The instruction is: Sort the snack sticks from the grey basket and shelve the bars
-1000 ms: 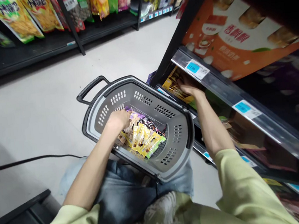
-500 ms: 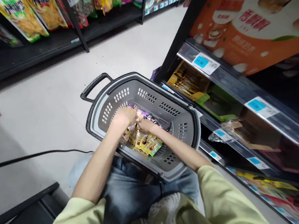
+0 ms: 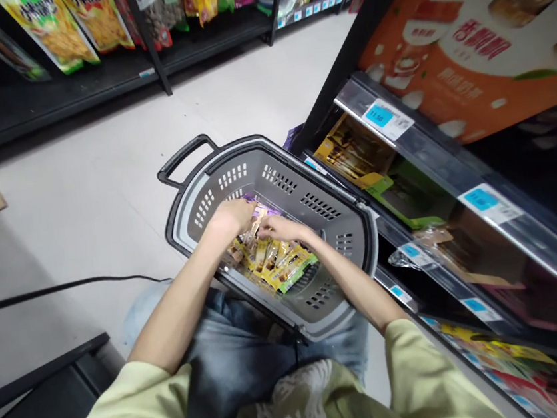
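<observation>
With the basket as the dial's centre, the shelving rack (image 3: 434, 158) fills 2 to 4 o'clock and the far black shelf (image 3: 69, 95) spans 10 to 12. An orange printed box (image 3: 471, 46) stands at 2, its front facing the aisle, probably so that shoppers can read it.

The grey basket (image 3: 333, 226) sits over the person's jeans-clad legs (image 3: 234, 348), at 6 o'clock; they seem to prop it, which would leave both hands free. Its handle (image 3: 182, 154) lies folded outward at 10 to 11, clear of the mouth.

Both hands are inside the basket: the left hand (image 3: 234, 217) at the packet pile's 10 o'clock, the right hand (image 3: 283, 227) at its 1. Fingers on each are curled, perhaps to gather or straighten; whether either grips anything, I cannot tell.

Yellow packets (image 3: 290, 268) overlap towards 5 o'clock; a purple packet (image 3: 269, 210) shows at 12, between the hands.
</observation>
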Action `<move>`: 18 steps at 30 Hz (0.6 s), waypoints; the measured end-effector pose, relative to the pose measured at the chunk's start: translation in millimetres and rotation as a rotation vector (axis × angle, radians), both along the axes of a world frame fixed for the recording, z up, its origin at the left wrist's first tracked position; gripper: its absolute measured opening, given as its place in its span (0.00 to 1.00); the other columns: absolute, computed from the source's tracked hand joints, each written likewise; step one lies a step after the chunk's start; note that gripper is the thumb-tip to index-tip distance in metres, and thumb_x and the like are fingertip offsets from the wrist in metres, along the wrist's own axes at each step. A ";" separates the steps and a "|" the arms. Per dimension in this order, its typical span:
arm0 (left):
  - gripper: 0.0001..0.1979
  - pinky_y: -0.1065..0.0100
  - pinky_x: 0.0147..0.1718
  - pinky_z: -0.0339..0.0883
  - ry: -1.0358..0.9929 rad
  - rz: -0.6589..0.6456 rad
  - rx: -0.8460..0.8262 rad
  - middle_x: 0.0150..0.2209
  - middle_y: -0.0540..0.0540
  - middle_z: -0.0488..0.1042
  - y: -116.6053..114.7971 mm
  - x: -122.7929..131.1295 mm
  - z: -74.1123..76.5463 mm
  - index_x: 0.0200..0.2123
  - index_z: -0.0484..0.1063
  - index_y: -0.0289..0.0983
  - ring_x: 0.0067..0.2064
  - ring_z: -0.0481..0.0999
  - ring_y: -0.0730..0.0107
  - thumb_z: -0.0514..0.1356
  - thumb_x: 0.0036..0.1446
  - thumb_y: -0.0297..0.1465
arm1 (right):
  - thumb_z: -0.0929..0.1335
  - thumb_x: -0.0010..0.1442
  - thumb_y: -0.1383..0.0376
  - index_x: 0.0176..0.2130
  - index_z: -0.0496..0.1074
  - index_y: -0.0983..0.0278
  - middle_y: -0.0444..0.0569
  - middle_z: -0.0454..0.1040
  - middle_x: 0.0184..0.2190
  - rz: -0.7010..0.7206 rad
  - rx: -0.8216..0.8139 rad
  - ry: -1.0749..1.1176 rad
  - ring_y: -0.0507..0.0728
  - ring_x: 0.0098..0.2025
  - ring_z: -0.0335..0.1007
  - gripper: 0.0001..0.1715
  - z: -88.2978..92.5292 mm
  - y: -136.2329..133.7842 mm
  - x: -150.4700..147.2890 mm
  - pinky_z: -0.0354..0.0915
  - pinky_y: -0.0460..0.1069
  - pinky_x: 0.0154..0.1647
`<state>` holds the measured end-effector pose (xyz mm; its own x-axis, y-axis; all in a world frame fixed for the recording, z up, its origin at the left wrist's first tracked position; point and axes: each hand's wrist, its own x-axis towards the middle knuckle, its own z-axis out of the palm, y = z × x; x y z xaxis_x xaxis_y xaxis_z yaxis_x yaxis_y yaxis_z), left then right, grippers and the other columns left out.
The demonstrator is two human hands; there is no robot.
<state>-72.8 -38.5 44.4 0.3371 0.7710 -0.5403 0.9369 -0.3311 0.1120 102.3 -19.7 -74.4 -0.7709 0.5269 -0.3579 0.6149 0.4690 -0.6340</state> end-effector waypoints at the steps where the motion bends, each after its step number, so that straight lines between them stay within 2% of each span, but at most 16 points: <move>1: 0.23 0.53 0.44 0.72 -0.018 -0.002 0.014 0.51 0.29 0.77 -0.4 -0.6 -1.5 0.62 0.69 0.35 0.50 0.79 0.45 0.52 0.67 0.33 | 0.66 0.66 0.61 0.35 0.77 0.68 0.47 0.78 0.32 -0.038 -0.059 0.110 0.52 0.33 0.70 0.15 6.7 4.6 5.4 0.62 0.45 0.38; 3: 0.23 0.53 0.44 0.71 -0.033 -0.001 0.021 0.51 0.29 0.77 -1.4 -0.3 -3.2 0.62 0.69 0.35 0.50 0.79 0.45 0.52 0.67 0.35 | 0.66 0.65 0.58 0.39 0.77 0.67 0.48 0.79 0.36 -0.141 -0.132 0.269 0.53 0.36 0.73 0.16 12.1 11.1 14.7 0.65 0.46 0.40; 4: 0.24 0.53 0.43 0.71 -0.025 -0.001 0.014 0.51 0.29 0.77 -1.8 0.6 -3.3 0.62 0.68 0.34 0.50 0.79 0.45 0.52 0.67 0.35 | 0.66 0.66 0.58 0.42 0.77 0.67 0.49 0.80 0.39 -0.186 -0.126 0.279 0.53 0.39 0.74 0.16 10.0 11.8 17.3 0.66 0.46 0.43; 6: 0.24 0.54 0.42 0.71 0.019 -0.006 -0.019 0.51 0.27 0.77 -2.6 3.5 -2.5 0.62 0.67 0.32 0.49 0.79 0.45 0.52 0.67 0.35 | 0.65 0.66 0.62 0.48 0.76 0.68 0.53 0.79 0.47 -0.216 -0.045 0.152 0.55 0.47 0.75 0.16 -3.5 6.4 16.5 0.66 0.47 0.50; 8: 0.24 0.55 0.42 0.71 0.063 -0.013 -0.045 0.50 0.27 0.77 -3.5 7.1 -0.8 0.61 0.68 0.31 0.49 0.79 0.45 0.52 0.66 0.35 | 0.67 0.64 0.67 0.53 0.73 0.69 0.57 0.77 0.52 -0.176 0.045 -0.072 0.57 0.53 0.73 0.19 -23.9 -6.9 8.5 0.64 0.48 0.54; 10: 0.23 0.56 0.42 0.71 0.072 -0.023 -0.048 0.50 0.28 0.77 -4.7 10.0 0.7 0.61 0.68 0.31 0.50 0.79 0.46 0.51 0.67 0.35 | 0.69 0.60 0.70 0.52 0.74 0.70 0.60 0.77 0.50 -0.131 0.054 -0.186 0.60 0.53 0.73 0.20 -43.1 -24.1 -3.3 0.64 0.49 0.54; 12: 0.24 0.56 0.42 0.71 0.057 -0.035 -0.035 0.50 0.28 0.77 -6.0 11.7 0.6 0.61 0.67 0.32 0.50 0.78 0.46 0.51 0.67 0.35 | 0.69 0.59 0.70 0.51 0.74 0.70 0.60 0.77 0.49 -0.117 0.049 -0.216 0.62 0.53 0.72 0.19 -54.9 -40.2 -14.4 0.65 0.50 0.53; 16: 0.25 0.55 0.42 0.71 0.052 -0.060 -0.032 0.51 0.27 0.76 -7.7 11.5 -4.0 0.62 0.66 0.31 0.50 0.78 0.45 0.51 0.67 0.36 | 0.66 0.62 0.70 0.58 0.68 0.71 0.68 0.65 0.61 -0.178 0.115 -0.283 0.68 0.63 0.61 0.25 -57.7 -58.3 -24.1 0.62 0.58 0.60; 18: 0.25 0.55 0.41 0.71 0.073 -0.062 -0.041 0.50 0.27 0.77 -7.6 10.9 -6.4 0.62 0.66 0.30 0.50 0.79 0.45 0.51 0.67 0.36 | 0.65 0.60 0.73 0.57 0.68 0.73 0.71 0.62 0.62 -0.209 0.124 -0.330 0.70 0.63 0.60 0.25 -55.2 -59.7 -22.9 0.62 0.61 0.60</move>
